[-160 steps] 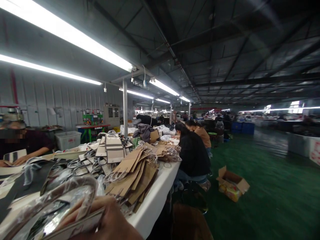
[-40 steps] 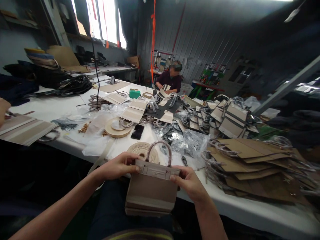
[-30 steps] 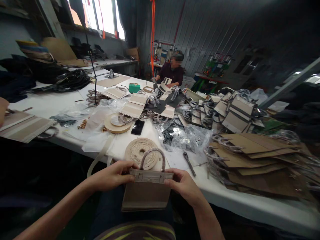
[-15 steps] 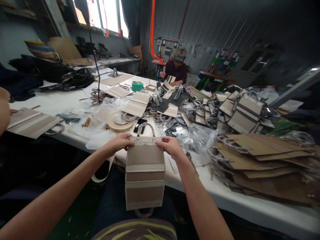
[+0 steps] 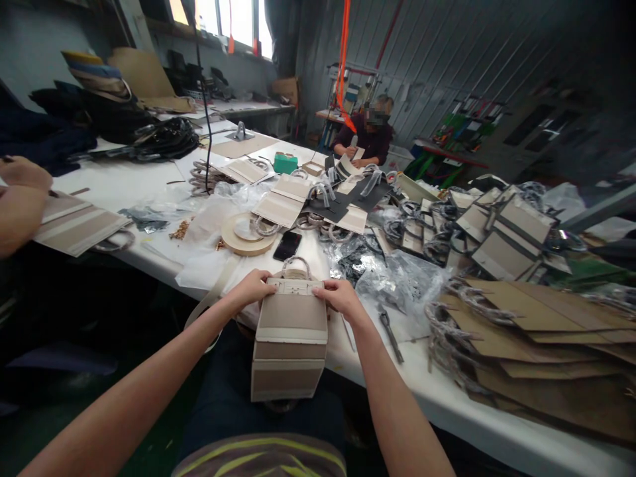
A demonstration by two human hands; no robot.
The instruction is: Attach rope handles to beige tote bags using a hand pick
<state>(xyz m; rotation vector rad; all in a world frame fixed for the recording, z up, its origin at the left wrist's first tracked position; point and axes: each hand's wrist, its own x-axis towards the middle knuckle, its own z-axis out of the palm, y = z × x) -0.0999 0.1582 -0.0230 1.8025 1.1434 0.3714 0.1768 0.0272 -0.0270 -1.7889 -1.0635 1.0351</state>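
Between my hands hangs a beige bag panel (image 5: 292,318), folded across its middle and resting partly over my lap at the table edge. Its plastic-wrapped handle (image 5: 297,260) stands up from the top edge. My left hand (image 5: 257,286) pinches the top left corner, and my right hand (image 5: 338,295) pinches the top right corner. A pale strip with small slots runs along the top between my thumbs. Just beyond the panel lie a black phone (image 5: 287,246) and a roll of cream tape (image 5: 246,233).
Brown panels with wrapped handles (image 5: 536,331) are stacked at right. Pliers-like tool (image 5: 391,336) and clear plastic bags (image 5: 402,281) lie nearer. Small brass-coloured pieces (image 5: 181,228) sit at left. A co-worker (image 5: 365,136) sits across the table; another person's arm (image 5: 22,205) reaches in at left.
My view has shifted left, so the scene slides right. The panel's lower end has come up slightly, and both hands keep their hold. The arm at left shows more.
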